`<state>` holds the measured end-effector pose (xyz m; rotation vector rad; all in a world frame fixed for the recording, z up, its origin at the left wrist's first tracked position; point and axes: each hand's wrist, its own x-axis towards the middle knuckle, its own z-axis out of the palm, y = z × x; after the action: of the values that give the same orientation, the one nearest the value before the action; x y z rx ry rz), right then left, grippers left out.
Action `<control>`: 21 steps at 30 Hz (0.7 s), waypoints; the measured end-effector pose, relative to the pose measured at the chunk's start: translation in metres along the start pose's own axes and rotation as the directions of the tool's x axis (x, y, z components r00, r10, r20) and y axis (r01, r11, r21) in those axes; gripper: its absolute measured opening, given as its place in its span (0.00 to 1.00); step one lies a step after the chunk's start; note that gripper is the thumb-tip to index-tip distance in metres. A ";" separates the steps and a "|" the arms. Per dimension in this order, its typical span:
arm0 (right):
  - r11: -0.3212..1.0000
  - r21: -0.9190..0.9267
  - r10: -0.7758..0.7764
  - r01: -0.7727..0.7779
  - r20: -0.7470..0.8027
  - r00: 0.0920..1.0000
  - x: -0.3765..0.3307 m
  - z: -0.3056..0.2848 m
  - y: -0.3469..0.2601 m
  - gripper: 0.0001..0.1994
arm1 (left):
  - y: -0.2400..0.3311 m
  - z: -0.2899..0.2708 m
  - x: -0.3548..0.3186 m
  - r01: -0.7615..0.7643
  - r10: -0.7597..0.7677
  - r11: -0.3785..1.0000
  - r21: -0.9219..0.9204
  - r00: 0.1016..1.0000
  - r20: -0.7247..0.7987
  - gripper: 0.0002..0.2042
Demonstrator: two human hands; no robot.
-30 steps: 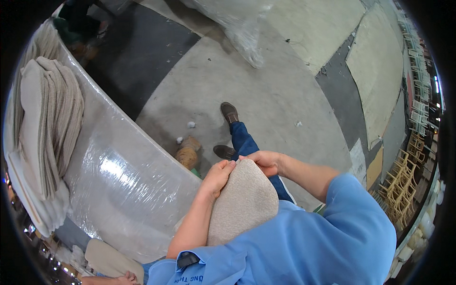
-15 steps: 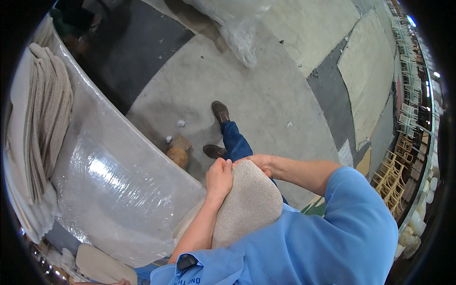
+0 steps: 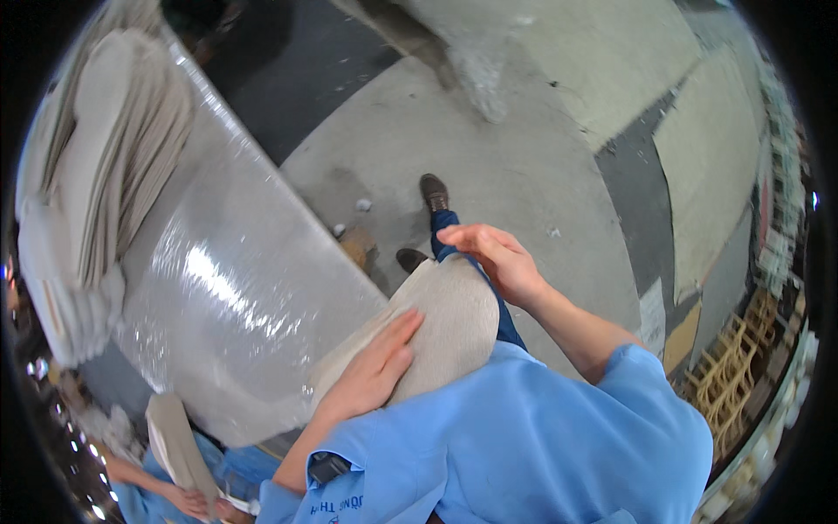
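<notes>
A beige fabric-covered seat cushion [image 3: 454, 319] with rounded corners stands tilted against my front, at the near corner of the table. My left hand [image 3: 380, 362] lies on its left side with the fingers stretched out flat. Another beige surface shows beneath that hand, toward the table; whether it belongs to the same cushion I cannot tell. Just beyond the cushion's far right edge is my right hand [image 3: 502, 262], raised, fingers extended and holding nothing visible. A slight blur covers both hands.
A table [image 3: 253, 288] wrapped in shiny clear film fills the left, bearing a stack of beige fabric pieces [image 3: 131, 157]. A co-worker's hand [image 3: 188, 502] holds a beige pad [image 3: 179, 441] at lower left. Clear plastic sheeting [image 3: 484, 79] and flat sheets [image 3: 711, 166] lie on the floor. Chair frames [image 3: 733, 367] stand right.
Both hands have left the cushion's far tip. The left now lies flat on its side; the right has lifted off with fingers extended. The cushion has turned, and the view has shifted.
</notes>
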<state>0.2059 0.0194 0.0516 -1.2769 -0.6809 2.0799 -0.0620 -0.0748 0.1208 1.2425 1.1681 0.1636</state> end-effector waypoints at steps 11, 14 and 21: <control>0.923 -0.384 0.126 -0.013 0.270 0.955 0.016 0.010 -0.008 0.29 | -0.109 0.061 -0.193 -0.099 -0.587 0.741 -0.664 0.385 -0.712 0.25; 0.833 -0.543 0.384 -0.106 0.430 0.817 0.017 0.031 -0.064 0.25 | -0.121 0.040 -0.162 -0.571 -0.609 0.600 -0.560 0.129 -0.783 0.27; -0.229 -0.587 0.534 0.776 0.591 0.604 -0.023 0.158 -0.081 0.35 | -0.125 0.016 -0.126 -0.726 -0.508 0.629 -0.276 -0.115 -0.854 0.23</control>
<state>0.0888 0.0407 0.1856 -0.3089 -3.4083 1.1997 -0.1666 -0.2166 0.0944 0.0325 1.8740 2.0542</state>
